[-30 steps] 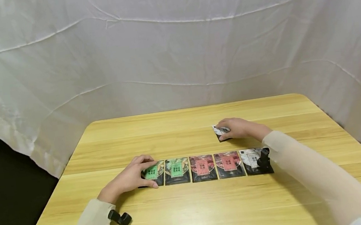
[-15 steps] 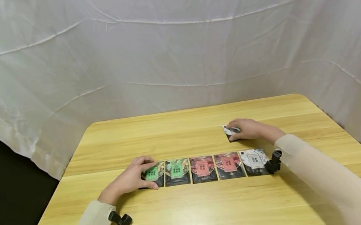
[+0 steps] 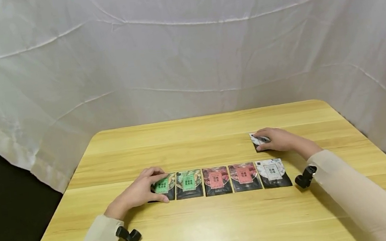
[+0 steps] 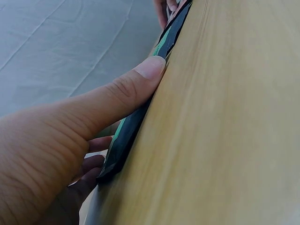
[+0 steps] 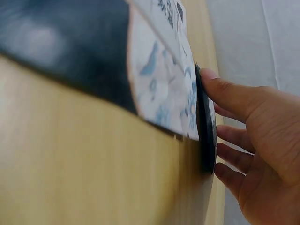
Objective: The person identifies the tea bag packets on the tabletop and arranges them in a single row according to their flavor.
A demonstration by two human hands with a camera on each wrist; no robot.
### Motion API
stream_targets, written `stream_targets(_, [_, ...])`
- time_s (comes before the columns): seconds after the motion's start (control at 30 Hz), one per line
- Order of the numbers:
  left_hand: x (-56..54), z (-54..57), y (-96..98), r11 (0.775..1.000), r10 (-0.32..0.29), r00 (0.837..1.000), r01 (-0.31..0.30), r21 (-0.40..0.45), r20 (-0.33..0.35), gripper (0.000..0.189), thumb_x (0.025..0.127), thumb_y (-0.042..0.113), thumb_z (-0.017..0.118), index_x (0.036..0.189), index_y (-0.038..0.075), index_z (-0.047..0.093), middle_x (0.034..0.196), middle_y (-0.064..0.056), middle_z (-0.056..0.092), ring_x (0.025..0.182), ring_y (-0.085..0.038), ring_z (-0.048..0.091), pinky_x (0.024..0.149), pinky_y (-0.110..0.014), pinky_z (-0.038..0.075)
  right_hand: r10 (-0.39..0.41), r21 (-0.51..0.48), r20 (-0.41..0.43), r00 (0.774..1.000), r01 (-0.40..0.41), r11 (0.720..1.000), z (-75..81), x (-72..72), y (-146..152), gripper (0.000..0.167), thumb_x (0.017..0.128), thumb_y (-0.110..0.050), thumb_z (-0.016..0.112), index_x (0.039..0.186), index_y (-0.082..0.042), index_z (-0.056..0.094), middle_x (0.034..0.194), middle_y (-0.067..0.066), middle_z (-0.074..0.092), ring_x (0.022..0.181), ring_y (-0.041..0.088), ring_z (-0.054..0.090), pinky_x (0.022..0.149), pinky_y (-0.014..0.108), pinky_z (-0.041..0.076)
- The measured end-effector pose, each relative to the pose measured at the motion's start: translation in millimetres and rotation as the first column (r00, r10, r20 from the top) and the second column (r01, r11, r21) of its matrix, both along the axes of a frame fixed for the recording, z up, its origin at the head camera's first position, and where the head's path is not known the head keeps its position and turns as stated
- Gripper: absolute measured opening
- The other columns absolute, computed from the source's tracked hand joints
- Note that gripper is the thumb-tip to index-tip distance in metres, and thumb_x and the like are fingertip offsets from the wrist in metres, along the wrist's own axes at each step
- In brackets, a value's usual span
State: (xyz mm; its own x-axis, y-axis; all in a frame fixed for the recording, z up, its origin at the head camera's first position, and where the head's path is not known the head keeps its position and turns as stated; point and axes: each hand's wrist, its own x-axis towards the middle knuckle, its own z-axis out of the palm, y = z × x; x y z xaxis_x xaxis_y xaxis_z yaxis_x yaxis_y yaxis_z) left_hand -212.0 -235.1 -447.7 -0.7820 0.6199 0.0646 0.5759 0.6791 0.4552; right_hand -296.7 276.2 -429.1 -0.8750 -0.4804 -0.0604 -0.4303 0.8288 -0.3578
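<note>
A row of flat tea packets lies on the table. At its left end my left hand (image 3: 140, 191) holds a green packet (image 3: 163, 186), thumb along the near edge and fingers at the far side. In the left wrist view the thumb (image 4: 126, 93) covers part of that packet's dark edge. Beyond the row, my right hand (image 3: 278, 139) grips a separate black-and-white packet (image 3: 257, 140) between thumb and fingers. The right wrist view shows this packet's dark side (image 5: 206, 126) at the fingertips; the hand hides part of its face.
Further along the row lie another green packet (image 3: 188, 184), two red packets (image 3: 217, 180) and a white-and-black packet (image 3: 273, 173) at the right end. The wooden table (image 3: 205, 223) meets a pale curtain (image 3: 185, 57) behind. A small black camera sits on each wrist.
My right hand has moved rightward with its black-and-white packet, now behind the row's right end. Its wrist no longer covers the last packet. My left hand has stayed in place.
</note>
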Motion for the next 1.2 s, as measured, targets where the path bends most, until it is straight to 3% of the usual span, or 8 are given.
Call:
stream_targets(0.23, [0.2, -3.9, -0.4, 1.0, 0.008, 1.0, -0.008, -0.012, 0.014, 0.09, 0.073, 0.061, 0.075, 0.143, 0.01, 0.052, 0.138, -0.007, 0.046, 0.128, -0.03, 0.039, 0.102, -0.05, 0.039, -0.045, -0.032, 0.016, 0.999, 0.045, 0.998, -1.2, 10.2, 18, 0.067, 0.092, -0.044, 0.066, 0.142, -0.002, 0.05, 0.143, 0.025, 0.044, 0.132, 0.047, 0.038, 0.106, 0.061, 0.029])
stream_targets(0.77, [-3.6, -1.8, -2.6, 1.0, 0.01, 1.0, -0.009, -0.016, 0.011, 0.09, 0.073, 0.062, 0.075, 0.143, 0.01, 0.052, 0.139, -0.009, 0.046, 0.129, -0.031, 0.039, 0.101, -0.051, 0.039, -0.084, -0.067, -0.007, 0.996, 0.084, 0.994, -3.8, 23.8, 45, 0.067, 0.092, -0.043, 0.067, 0.139, 0.003, 0.052, 0.14, 0.03, 0.045, 0.129, 0.05, 0.038, 0.105, 0.062, 0.028])
stream_targets(1.2, [-6.8, -2.1, -2.3, 1.0, 0.014, 1.0, -0.014, -0.005, 0.026, 0.091, 0.072, 0.062, 0.075, 0.144, 0.012, 0.052, 0.139, -0.006, 0.046, 0.129, -0.029, 0.039, 0.102, -0.049, 0.038, -0.121, -0.047, 0.021, 0.992, 0.122, 0.991, -1.1, 41.7, 61, 0.071, 0.093, -0.046, 0.064, 0.143, 0.002, 0.048, 0.143, 0.032, 0.041, 0.13, 0.053, 0.035, 0.104, 0.064, 0.028])
